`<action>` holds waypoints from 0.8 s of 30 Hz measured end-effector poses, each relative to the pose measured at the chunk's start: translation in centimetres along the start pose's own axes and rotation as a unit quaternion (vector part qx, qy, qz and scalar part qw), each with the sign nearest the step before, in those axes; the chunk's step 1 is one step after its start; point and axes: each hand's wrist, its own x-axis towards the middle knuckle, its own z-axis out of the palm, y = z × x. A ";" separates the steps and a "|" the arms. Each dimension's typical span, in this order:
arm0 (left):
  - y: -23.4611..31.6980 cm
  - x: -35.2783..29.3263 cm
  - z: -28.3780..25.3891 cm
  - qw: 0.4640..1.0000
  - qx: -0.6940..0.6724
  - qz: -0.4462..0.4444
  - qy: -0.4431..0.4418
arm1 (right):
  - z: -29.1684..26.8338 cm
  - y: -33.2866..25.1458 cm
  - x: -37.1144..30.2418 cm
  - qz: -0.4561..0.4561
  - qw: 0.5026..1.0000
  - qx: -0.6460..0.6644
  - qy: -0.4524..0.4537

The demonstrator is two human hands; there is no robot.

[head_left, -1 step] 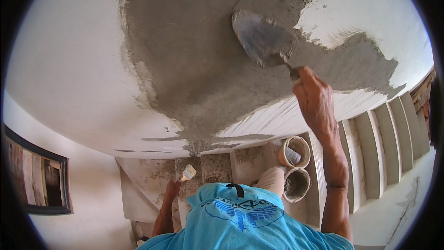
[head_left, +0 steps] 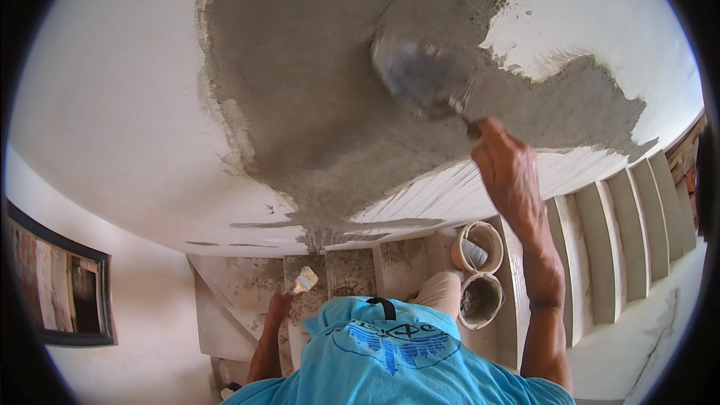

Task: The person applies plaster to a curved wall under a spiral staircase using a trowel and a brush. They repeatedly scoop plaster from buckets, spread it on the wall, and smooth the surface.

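Note:
My right hand (head_left: 510,172) is raised and shut on the handle of a metal trowel (head_left: 420,75). The trowel's blade lies flat against a broad patch of wet grey plaster (head_left: 315,105) on the white wall (head_left: 112,105) and looks blurred. Down low, my left hand (head_left: 279,306) grips a small brush with a pale head (head_left: 305,280), held beside my body above the steps. My blue shirt (head_left: 390,352) fills the lower middle of the view.
Two round buckets stand on the steps below, one (head_left: 478,246) with a tool in it and one (head_left: 480,300) with grey mix. Stairs (head_left: 622,217) run along the right. A dark-framed picture (head_left: 67,285) hangs at the left.

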 end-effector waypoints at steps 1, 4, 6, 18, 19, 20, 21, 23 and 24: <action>-2.7 -2.6 -2.3 0.999 0.027 -0.010 0.044 | 3.8 0.2 -0.2 -0.040 0.998 0.018 -0.041; -3.9 -0.2 -0.8 0.991 0.096 0.089 0.030 | 2.6 -0.1 -2.1 -0.079 0.990 -0.014 -0.118; -6.4 -1.4 -2.0 0.994 0.090 0.045 0.048 | 3.4 -0.8 -1.2 -0.054 0.993 0.047 -0.092; -5.9 -1.1 -1.7 0.992 0.121 0.030 0.026 | 3.9 -2.3 1.1 -0.071 0.996 -0.002 -0.049; -4.6 4.1 2.9 0.960 0.199 0.193 -0.026 | -0.3 -2.6 -0.6 -0.056 0.992 -0.086 -0.071; -6.6 2.4 0.4 0.916 0.306 0.261 0.002 | 1.6 -2.3 -0.7 -0.082 0.990 -0.053 -0.101; -8.8 -0.1 -1.7 0.961 0.231 0.155 0.012 | 3.5 -2.3 -0.4 -0.087 0.991 0.004 -0.103; -8.6 -0.8 -1.6 0.993 0.094 0.065 0.001 | 3.0 -2.5 0.0 -0.069 0.992 0.041 -0.101; -8.9 -1.1 -1.8 0.998 0.051 0.047 0.004 | 2.9 -2.7 0.5 -0.046 0.993 0.068 -0.081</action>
